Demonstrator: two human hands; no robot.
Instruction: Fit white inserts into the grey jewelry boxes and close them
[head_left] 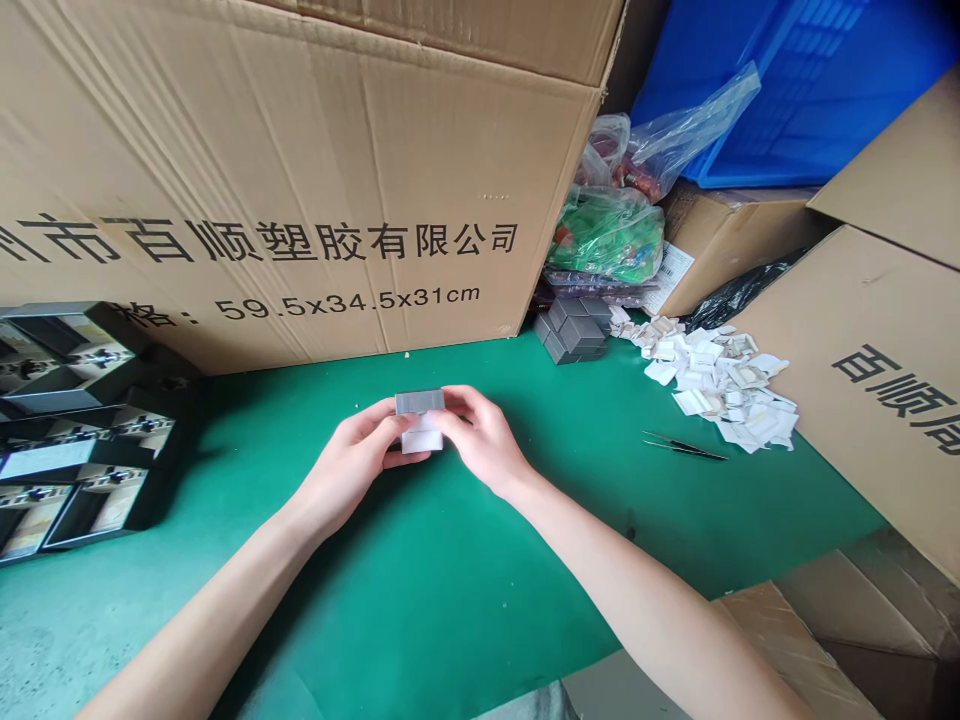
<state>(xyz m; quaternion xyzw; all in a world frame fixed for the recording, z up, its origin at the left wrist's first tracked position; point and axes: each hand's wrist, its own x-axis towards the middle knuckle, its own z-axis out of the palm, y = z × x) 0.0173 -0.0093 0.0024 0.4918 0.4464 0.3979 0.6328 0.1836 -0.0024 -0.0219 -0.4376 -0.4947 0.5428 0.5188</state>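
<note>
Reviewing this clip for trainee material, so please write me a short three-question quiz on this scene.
1. What do the left hand and the right hand hold between them?
2. True or false: the tweezers lie on the green mat, right of the hands.
3. Where is the stack of grey blocks?
A) On the mat, beside the large carton
B) Inside the blue crate
C) In the left hand

Key:
1. A grey block with a white piece under it
2. True
3. A
</note>
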